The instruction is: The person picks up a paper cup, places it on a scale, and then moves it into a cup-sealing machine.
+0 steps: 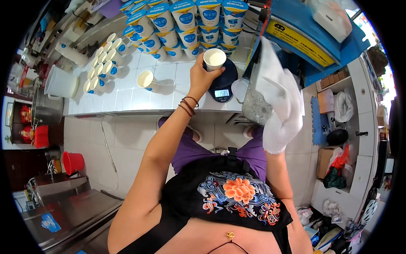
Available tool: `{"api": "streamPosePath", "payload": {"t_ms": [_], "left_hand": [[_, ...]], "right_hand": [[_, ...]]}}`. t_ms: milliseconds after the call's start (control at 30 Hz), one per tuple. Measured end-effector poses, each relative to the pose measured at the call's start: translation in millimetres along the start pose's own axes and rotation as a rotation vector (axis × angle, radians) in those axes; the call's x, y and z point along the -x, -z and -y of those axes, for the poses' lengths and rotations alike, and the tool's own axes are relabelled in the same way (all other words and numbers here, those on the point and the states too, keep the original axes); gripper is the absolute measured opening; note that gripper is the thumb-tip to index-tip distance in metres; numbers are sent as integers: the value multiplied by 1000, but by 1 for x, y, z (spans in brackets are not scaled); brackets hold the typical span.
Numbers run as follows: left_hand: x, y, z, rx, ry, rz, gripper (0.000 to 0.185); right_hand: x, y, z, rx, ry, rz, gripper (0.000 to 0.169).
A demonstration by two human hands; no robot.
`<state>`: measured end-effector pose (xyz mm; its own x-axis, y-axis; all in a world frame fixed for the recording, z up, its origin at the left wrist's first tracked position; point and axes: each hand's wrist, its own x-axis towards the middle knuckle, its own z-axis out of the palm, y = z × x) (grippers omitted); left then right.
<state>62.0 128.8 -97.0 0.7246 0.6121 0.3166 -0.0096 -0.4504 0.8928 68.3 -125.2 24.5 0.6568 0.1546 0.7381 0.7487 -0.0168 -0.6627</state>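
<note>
My left hand (204,76) grips a paper cup (214,57) with pale contents, held at the round black plate of a digital kitchen scale (225,74). Whether the cup's base rests on the plate is hidden. The scale's display is lit. On my right hand (282,108) is a white knitted glove; white fabric reaches up from it past a clear, whitish container (256,103) at the counter edge. The glove and fabric blur together, so its grip is unclear. A separate paper cup (145,79) with a thin handle sticking out stands left of the scale.
Several open paper cups (102,68) stand in rows on the white tiled counter (127,98). Stacked yogurt cups (185,19) with blue lids line the back. A blue machine (304,35) with a yellow label stands at right. A white bucket (62,83) and a metal pot (46,108) are at left.
</note>
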Motion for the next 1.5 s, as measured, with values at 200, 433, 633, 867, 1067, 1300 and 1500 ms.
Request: {"api": "streamPosePath", "payload": {"t_ms": [200,433,633,867,1067,1300,1500], "left_hand": [[20,39,-40,231,-18,83,71],[66,91,-126,164,-52,147,74],[87,100,-147,160,-58,186,73],[95,98,-144,159,-77,211,75],[93,93,-144,93,-118,189,70],[93,81,-138,51,-136,134,69],[95,66,-129,-69,-178,-56,67]], "right_hand": [[-42,-1,0,166,23,147,24],[-49,-32,8,245,-58,403,32],[-50,-47,15,110,92,500,34],[-60,-35,25,-403,-409,808,24],[-56,-37,29,-210,-234,757,28],[-47,-43,24,-212,-390,664,35],[-39,-35,32,-118,-559,631,43]]}}
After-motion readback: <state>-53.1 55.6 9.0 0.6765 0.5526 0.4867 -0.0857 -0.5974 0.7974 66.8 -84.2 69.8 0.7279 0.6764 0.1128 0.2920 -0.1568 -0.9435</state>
